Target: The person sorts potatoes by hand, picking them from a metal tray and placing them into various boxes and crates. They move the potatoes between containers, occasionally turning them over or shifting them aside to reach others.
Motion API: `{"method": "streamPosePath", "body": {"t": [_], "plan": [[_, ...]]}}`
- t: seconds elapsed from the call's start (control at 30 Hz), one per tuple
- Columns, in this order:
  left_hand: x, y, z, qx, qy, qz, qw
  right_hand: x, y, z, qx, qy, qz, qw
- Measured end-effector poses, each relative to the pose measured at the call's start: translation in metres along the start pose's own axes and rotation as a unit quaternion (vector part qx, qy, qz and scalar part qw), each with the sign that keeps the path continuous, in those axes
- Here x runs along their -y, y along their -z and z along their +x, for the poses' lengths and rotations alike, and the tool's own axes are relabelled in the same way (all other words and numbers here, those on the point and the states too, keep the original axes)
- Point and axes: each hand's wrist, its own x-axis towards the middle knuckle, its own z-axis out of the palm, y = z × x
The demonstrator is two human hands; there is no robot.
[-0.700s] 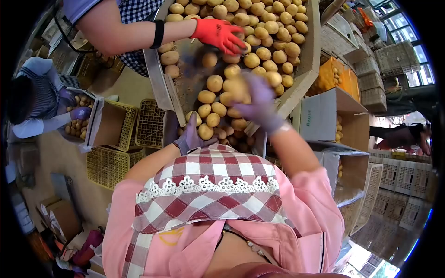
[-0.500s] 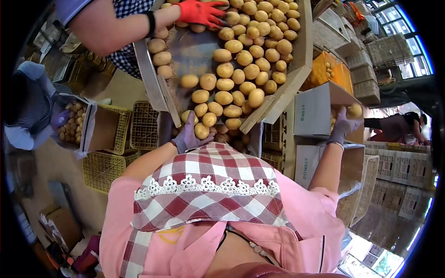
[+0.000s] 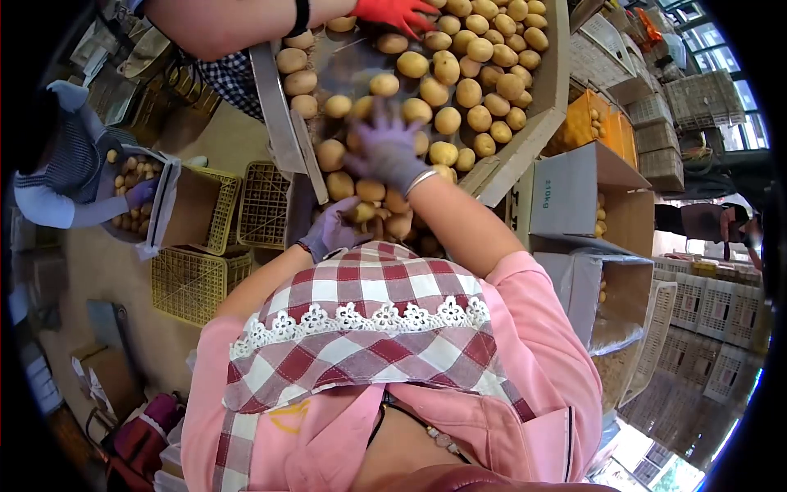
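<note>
Sorting looks far from done: the tray point(image 3: 551, 74) is heaped with potatoes point(image 3: 469, 92); right hand point(image 3: 385, 152) lies spread over them, clasping none; left hand point(image 3: 332, 234) curls at the tray's near end, grip unclear; box point(image 3: 566, 197) shows few inside.

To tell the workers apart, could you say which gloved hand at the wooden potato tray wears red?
The co-worker's hand at the top edge, reaching over the yellow potatoes; the person's own left hand and right hand both wear purple gloves.
</note>
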Motion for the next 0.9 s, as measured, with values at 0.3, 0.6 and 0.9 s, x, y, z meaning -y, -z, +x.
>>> {"method": "streamPosePath", "body": {"t": [0.3, 0.6, 0.9], "plan": [[0.005, 0.038, 0.011, -0.021, -0.138, 0.396, 0.908, -0.058, 0.012, -0.082, 0.006, 0.250, -0.054, 0.967], [0.004, -0.042, -0.010, -0.094, -0.103, 0.186, 0.972, -0.038, 0.018, -0.038, 0.145, -0.159, 0.025, 0.976], [-0.002, -0.020, 0.000, -0.153, -0.033, -0.070, 0.985, -0.082, 0.015, -0.065, 0.111, 0.044, 0.183, 0.976]]}}
